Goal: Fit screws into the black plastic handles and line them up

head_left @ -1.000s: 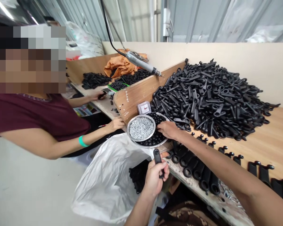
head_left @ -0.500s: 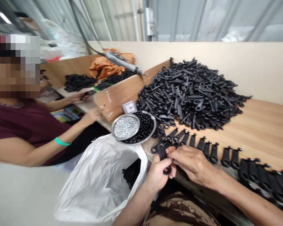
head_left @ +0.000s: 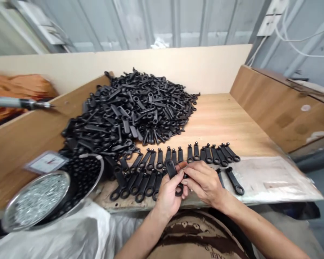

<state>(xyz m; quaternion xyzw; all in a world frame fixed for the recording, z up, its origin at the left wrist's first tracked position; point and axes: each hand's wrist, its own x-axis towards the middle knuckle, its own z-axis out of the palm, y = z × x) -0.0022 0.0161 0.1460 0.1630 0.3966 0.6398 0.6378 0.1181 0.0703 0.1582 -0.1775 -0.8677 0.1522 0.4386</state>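
My left hand (head_left: 167,192) is closed around a black plastic arm (head_left: 171,168) with a ring at its lower end, held tilted over the table's front edge. Against it, my right hand (head_left: 206,181) has its fingers pinched together. A tiny shiny spot shows under those fingertips, too small to name. Behind and beside my hands, similar black arms (head_left: 160,158) lie in two rows, most with a shiny ball at the far end. One more arm (head_left: 235,181) lies apart, to the right of my right hand.
A large heap of black arms (head_left: 140,108) covers the table's back left. At the left stand a bowl of small silver pins or screws (head_left: 40,198), black balls (head_left: 83,176) in a bigger bowl, a small clock (head_left: 46,162) and a hanging power screwdriver (head_left: 29,104). A white sack (head_left: 78,230) hangs below.
My view has swung to the right, so the bowls and heap sit further left and the co-worker is out of sight. Both hands stay together at the black arm.
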